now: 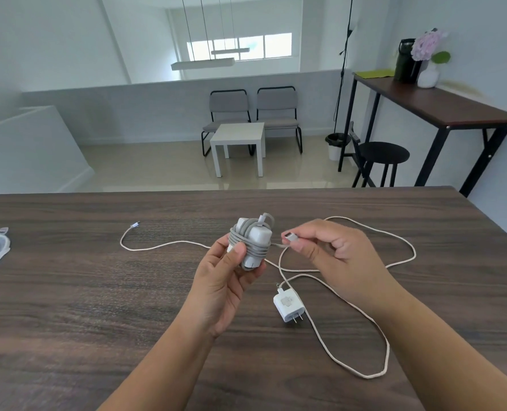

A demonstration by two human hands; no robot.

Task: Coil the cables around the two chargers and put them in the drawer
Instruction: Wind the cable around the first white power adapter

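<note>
Here left hand (225, 280) grips wrapped charger (250, 241), right hand (332, 250) pinches cable plug (289, 237)

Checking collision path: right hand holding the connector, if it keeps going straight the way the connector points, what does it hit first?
Probably the cable-wrapped white square charger held in the left hand. The right hand points its white cable connector leftward at it, with only a small gap showing. Depth from one view is uncertain.

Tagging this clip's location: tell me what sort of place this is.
Probably an office lounge or shared workspace: two waiting chairs behind a low white table, a high bar table with a stool, and linear pendant lights.
</note>
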